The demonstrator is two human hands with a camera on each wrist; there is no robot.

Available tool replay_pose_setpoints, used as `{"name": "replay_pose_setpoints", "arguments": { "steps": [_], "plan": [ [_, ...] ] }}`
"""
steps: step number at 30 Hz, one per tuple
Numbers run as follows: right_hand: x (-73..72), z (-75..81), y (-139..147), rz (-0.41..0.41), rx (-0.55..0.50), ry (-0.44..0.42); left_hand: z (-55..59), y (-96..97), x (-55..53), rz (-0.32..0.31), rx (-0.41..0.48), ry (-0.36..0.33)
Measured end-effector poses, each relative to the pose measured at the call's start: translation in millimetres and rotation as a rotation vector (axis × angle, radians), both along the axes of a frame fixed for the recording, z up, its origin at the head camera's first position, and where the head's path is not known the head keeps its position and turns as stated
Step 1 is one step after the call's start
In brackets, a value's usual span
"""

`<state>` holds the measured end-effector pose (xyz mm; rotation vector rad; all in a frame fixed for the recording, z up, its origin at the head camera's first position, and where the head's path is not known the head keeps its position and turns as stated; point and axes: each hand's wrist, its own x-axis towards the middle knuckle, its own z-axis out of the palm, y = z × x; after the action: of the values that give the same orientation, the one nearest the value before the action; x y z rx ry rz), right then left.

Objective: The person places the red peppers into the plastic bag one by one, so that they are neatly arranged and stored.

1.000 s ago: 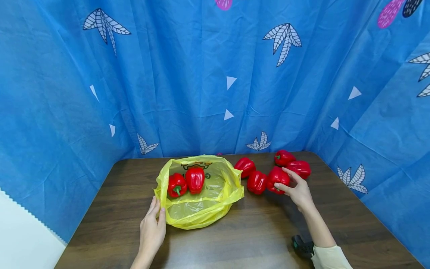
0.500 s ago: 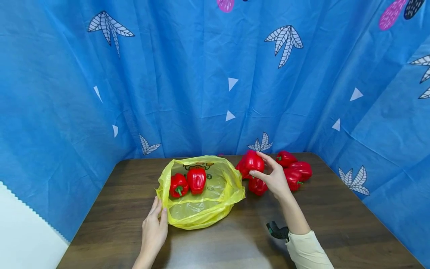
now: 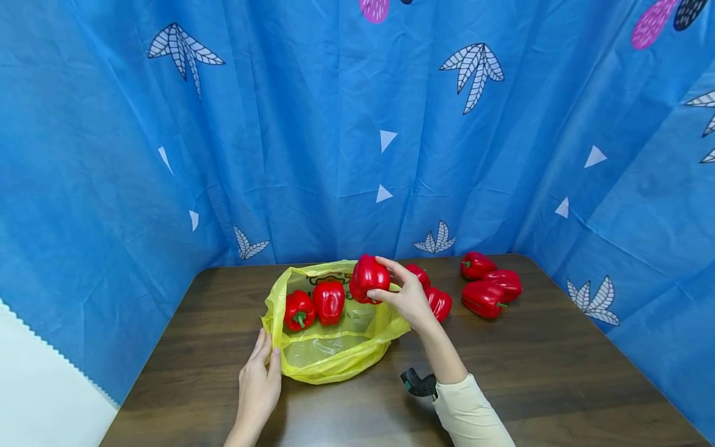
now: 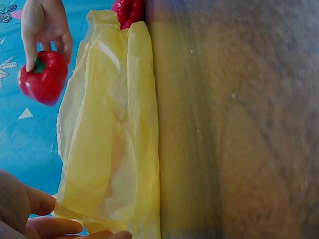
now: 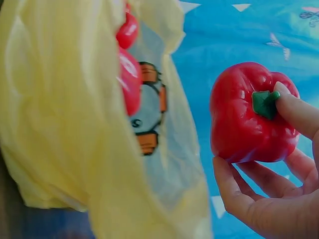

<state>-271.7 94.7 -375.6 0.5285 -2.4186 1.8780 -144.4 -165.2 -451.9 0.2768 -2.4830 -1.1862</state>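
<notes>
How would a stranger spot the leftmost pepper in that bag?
Find the open yellow plastic bag on the dark wooden table. Inside, farthest left, is a glossy red bell pepper. Its green stem shows; the second red pepper beside it shows none.

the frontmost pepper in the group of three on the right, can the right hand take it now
Probably not right now: the right hand already has another red pepper in its grip. With that hand free, likely yes, as nothing visible covers the frontmost pepper from above.

Red peppers, yellow bag, leaf-patterned blue curtain.
</notes>
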Motion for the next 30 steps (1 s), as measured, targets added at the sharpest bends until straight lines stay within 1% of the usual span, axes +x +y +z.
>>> {"name": "replay_pose_setpoints", "arguments": {
  "steps": [5, 12, 15, 19, 26, 30],
  "plan": [
    [-4.2, -11.1, -8, -0.014, 0.046, 0.0, -0.4, 0.6, -0.3, 0.0, -0.004, 0.01],
    [-13.7, -28.9, -13, -0.044, 0.12, 0.049, -0.2, 0.2, -0.6, 0.0, -0.012, 0.017],
    [-16.2, -35.2, -15, -0.047, 0.137, 0.053, -0.3, 0.4, -0.7, 0.003, -0.013, 0.021],
    [-17.2, -41.2, -19, -0.062, 0.181, 0.048, 0.4, 0.6, -0.7, 0.008, -0.019, 0.03],
    [-17.4, -51.9, -26, -0.077, 0.271, 0.043, 0.0, 0.4, -0.4, 0.007, -0.02, 0.025],
    [-17.9, -57.3, -28, -0.1, 0.319, 0.055, -0.4, 0.4, -0.2, 0.002, -0.024, 0.024]
  ]
}}
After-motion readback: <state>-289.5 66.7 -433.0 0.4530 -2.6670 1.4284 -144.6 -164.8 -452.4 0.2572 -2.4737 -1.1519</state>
